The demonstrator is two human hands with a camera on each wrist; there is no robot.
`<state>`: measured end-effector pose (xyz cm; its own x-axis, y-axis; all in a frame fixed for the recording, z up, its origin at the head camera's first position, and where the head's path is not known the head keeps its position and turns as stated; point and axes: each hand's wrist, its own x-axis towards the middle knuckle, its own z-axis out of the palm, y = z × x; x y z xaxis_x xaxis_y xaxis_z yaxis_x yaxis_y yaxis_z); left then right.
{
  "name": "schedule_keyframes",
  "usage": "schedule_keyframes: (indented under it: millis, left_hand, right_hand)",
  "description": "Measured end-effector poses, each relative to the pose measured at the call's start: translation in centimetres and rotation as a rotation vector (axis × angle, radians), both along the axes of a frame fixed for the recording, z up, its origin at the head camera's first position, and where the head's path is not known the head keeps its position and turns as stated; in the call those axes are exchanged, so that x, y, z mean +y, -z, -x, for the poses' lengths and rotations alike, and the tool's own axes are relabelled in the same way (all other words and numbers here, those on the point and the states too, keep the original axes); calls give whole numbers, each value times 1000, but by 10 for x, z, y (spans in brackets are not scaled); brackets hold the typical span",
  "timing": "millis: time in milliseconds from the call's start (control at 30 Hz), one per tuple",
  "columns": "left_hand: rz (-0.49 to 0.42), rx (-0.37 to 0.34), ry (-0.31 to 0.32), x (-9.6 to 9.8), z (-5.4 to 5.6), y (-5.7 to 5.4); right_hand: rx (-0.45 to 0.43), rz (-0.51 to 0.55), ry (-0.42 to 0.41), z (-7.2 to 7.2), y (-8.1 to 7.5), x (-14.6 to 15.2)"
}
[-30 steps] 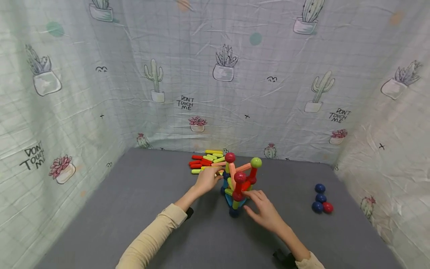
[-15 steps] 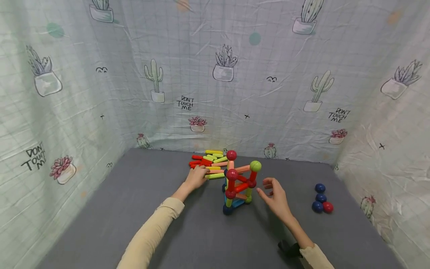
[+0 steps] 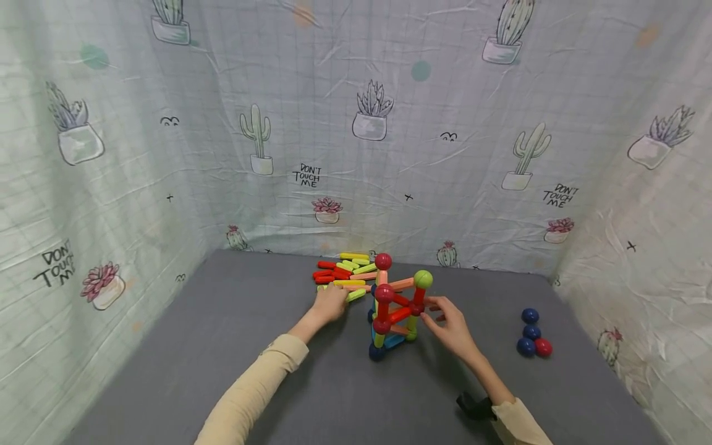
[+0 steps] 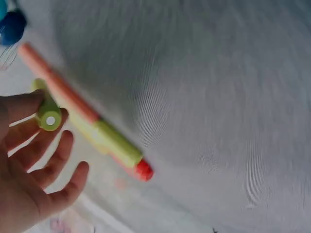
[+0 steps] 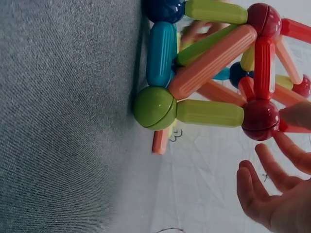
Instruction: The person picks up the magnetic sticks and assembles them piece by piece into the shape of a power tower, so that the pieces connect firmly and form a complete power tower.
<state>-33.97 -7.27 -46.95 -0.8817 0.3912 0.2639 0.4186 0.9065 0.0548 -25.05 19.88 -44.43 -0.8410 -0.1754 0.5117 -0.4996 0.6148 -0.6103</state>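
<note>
My left hand (image 3: 329, 303) pinches a yellow-green magnetic rod (image 4: 49, 112) between thumb and index finger, just over the loose rods; the other fingers are spread. Left of centre in the right wrist view, a tower of magnetic rods and balls has a green ball (image 5: 154, 108) and a blue ball (image 5: 164, 8) at its base. My right hand (image 3: 453, 330) holds the tower's right side, thumb and index finger on a dark red ball (image 5: 261, 120). Above that ball a red rod (image 3: 419, 296) carries a lime-green ball (image 3: 423, 279). Red balls top the other two corners.
Behind my left hand lies a heap of loose rods, among them red rods (image 3: 324, 272), a yellow rod (image 3: 354, 256) and an orange rod (image 3: 364, 276). Several blue balls (image 3: 530, 316) and a red ball (image 3: 543, 347) sit at the right of the grey table (image 3: 233, 321). A printed curtain surrounds it.
My left hand has left the tower for the loose rods and picked up a yellow-green one. My right hand drew away from the tower, then came back to its right-hand red ball. The tower has turned.
</note>
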Motion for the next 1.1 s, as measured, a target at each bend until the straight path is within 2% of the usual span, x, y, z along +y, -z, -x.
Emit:
schedule_keyframes:
  millis: [67, 200, 367, 500, 600, 700, 800, 867, 1000, 1100]
  left_hand:
    - [-58, 37, 6, -4, -7, -10]
    - [-193, 156, 29, -8, -22, -32]
    - [-337, 280, 97, -4, -44, -65]
    - [-425, 295, 163, 5, -65, -96]
    - [-435, 296, 215, 15, -83, -119]
    - [-364, 270, 276, 28, -101, -138]
    - [-190, 204, 293, 44, -113, -153]
    - [-41, 148, 265, 57, -118, -160]
    - [222, 91, 191, 80, -118, -163]
    - [318, 104, 170, 93, -112, -156]
  right_hand:
    - [-32, 0, -19, 1, 1, 2]
    - [-89, 11, -58, 1, -2, 2]
    - [-128, 15, -38, 6, 0, 3]
    - [-115, 29, -6, 8, -3, 0]
    - [-82, 24, 8, 7, -5, -1]
    - [-61, 13, 10, 6, -6, -1]
    - [-53, 4, 12, 5, -7, 0]
    - [-47, 5, 16, 6, -7, 1]
    - [-51, 17, 26, 6, -6, 2]
    - [-54, 18, 11, 5, -7, 3]
